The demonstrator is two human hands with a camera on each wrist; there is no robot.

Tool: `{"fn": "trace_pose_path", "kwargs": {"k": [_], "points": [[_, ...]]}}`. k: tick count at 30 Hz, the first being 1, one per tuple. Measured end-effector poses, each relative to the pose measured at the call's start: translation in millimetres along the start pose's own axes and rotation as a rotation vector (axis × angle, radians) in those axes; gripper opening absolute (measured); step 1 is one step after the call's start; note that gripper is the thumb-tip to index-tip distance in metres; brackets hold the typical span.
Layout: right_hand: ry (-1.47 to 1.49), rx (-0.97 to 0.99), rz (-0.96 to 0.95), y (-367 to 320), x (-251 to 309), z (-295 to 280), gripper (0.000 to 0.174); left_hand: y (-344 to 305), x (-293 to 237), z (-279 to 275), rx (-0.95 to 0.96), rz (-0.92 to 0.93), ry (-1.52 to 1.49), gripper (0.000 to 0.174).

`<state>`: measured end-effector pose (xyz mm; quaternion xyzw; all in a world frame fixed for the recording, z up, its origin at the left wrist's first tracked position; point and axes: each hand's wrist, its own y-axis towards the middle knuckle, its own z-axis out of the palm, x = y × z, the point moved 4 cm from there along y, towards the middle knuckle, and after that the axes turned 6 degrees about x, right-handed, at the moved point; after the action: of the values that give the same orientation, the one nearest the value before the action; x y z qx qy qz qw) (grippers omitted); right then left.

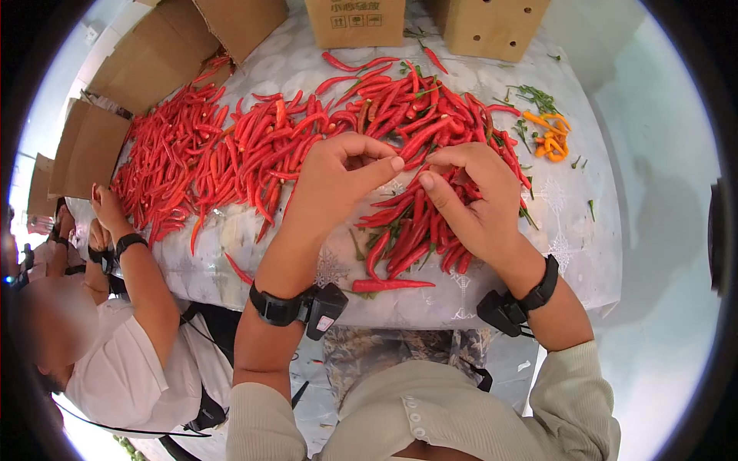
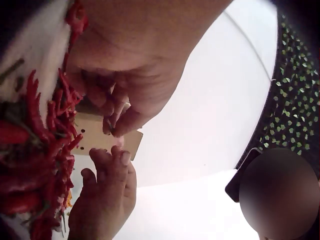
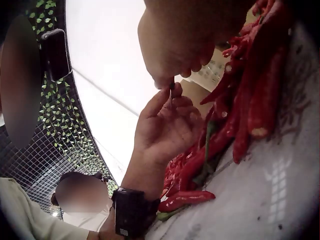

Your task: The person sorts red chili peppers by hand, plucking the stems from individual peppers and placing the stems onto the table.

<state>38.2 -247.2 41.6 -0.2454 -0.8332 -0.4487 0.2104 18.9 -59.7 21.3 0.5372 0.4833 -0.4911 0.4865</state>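
My left hand (image 1: pixel 338 180) is raised over the red chili peppers (image 1: pixel 419 223), thumb and index fingertip together. In the left wrist view, a small dark stem (image 2: pixel 109 129) shows at its fingertips. The right wrist view also has this stem (image 3: pixel 172 86) between the two hands, where they nearly meet. My right hand (image 1: pixel 484 200) faces the left one with loosely bent fingers, its thumb and index tips apart and nothing visible between them. One chili (image 1: pixel 393 285) lies by itself in front of the pile, near the table edge.
The pile of chilies (image 1: pixel 192 154) stretches left to open cardboard flaps (image 1: pixel 150 65). Boxes (image 1: pixel 357 23) stand at the back. Orange peppers (image 1: pixel 550 142) and green stems (image 1: pixel 536 98) lie at the right. Another person (image 1: pixel 131 353) works at the left along the table (image 1: pixel 573 223).
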Motion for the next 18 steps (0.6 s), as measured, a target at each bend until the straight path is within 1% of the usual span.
{"fn": "trace_pose_path", "kwargs": {"k": [1, 2, 4, 7, 8, 10, 13, 16, 18], "points": [[0.026, 0.007, 0.026, -1, -1, 1, 0.024, -1, 0, 2, 0.009, -0.005, -0.14, 0.016], [0.053, 0.015, 0.052, -1, -2, 2, 0.027, 0, 0, 5, 0.038, -0.004, -0.15, 0.015], [0.016, 0.014, 0.022, 1, 0, 1, 0.029, 0, 3, 11, 0.092, -0.006, -0.171, 0.013], [-0.022, 0.014, -0.006, 0, -1, 1, 0.031, 3, 9, 13, 0.087, 0.084, -0.14, 0.016], [-0.031, 0.014, -0.015, 0, -2, 1, 0.032, 3, 11, 14, 0.1, 0.081, -0.148, 0.016], [-0.055, -0.009, -0.012, -2, -6, 2, 0.03, 4, 11, 14, 0.124, 0.075, -0.162, 0.018], [-0.065, -0.023, 0.006, -2, -6, 2, 0.028, 2, 5, 18, 0.112, 0.028, -0.177, 0.019], [-0.053, -0.032, 0.033, -1, -4, 1, 0.024, 2, 4, 17, 0.067, 0.024, -0.277, 0.019], [-0.052, -0.054, 0.029, -2, -4, 0, 0.022, 2, 5, 16, 0.099, 0.03, -0.329, 0.02]]}}
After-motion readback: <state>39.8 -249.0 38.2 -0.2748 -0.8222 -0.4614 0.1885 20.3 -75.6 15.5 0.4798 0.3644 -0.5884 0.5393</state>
